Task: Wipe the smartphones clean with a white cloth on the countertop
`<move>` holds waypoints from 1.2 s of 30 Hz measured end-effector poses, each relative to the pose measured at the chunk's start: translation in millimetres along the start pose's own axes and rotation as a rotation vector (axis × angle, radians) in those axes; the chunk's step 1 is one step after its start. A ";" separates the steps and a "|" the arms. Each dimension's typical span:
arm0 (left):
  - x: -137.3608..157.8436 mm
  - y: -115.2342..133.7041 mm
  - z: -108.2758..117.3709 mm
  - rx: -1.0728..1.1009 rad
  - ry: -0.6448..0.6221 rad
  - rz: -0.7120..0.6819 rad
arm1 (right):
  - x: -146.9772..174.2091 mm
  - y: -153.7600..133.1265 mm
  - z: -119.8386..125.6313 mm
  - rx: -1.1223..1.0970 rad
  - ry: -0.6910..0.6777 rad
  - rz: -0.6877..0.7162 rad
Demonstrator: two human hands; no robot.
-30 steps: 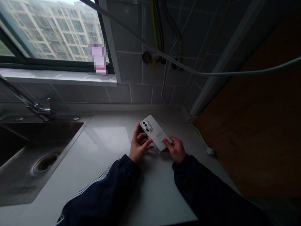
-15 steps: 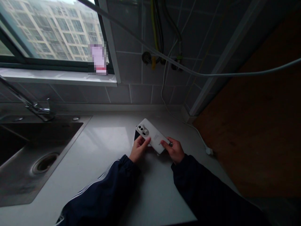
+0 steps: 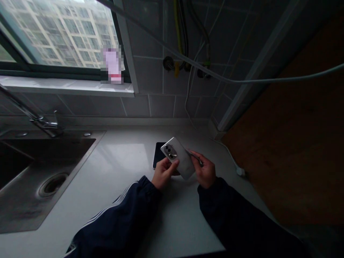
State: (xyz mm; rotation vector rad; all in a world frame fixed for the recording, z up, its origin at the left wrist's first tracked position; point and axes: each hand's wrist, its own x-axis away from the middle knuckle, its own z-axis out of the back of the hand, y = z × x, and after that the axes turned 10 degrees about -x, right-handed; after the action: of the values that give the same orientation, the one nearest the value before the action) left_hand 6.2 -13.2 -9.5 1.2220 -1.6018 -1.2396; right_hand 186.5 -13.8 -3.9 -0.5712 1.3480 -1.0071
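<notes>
My left hand (image 3: pixel 164 172) grips a silver-white phone (image 3: pixel 180 159), thumb over its lower side near the oval camera block. The phone is tilted above the counter, its back facing up. At its right end, my right hand (image 3: pixel 204 171) is closed on a thin, dark-edged piece (image 3: pixel 195 157). Whether this piece is a cover or something else, I cannot tell. Behind and to the left of the silver-white phone, a dark-screened phone (image 3: pixel 158 152) lies on the white counter (image 3: pixel 126 193), partly hidden by the held phone and my left hand.
At left is a steel sink (image 3: pixel 67 172) with a chrome faucet (image 3: pixel 45 123). A white cable with a plug (image 3: pixel 240 172) lies at the counter's right. A thick pale cable (image 3: pixel 236 81) hangs across the view. A brown wooden panel (image 3: pixel 290 143) bounds the right side.
The silver-white phone has shifted slightly right and tilted. More of the dark phone behind shows. My right hand has moved slightly right, and a thin piece now shows in its fingers.
</notes>
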 end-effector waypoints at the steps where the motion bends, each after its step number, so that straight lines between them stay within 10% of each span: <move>1: 1.5 -0.2 -1.6 -0.006 -0.018 0.004 | 2.7 -2.7 -1.7 0.026 -0.070 0.099; 7: 1.6 -4.8 0.6 -0.077 -0.033 -0.042 | 11.0 3.9 -7.7 0.277 -0.367 0.359; 22: 6.5 -5.5 6.0 -0.398 -0.082 -0.230 | 5.7 -7.8 -0.8 0.345 -0.361 0.392; 31: -3.7 -12.4 11.6 -0.239 -0.071 -0.229 | 9.8 -12.7 -3.5 0.413 -0.525 0.487; 36: -1.9 -13.9 9.5 -0.121 -0.089 -0.066 | 7.3 -8.8 -2.5 0.488 -0.367 0.368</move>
State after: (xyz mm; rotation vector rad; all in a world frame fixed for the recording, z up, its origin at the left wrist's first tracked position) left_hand 1.0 -9.9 -25.4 1.1665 -1.5365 -1.4297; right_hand 181.2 -23.8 -0.9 -0.1186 0.8012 -0.8352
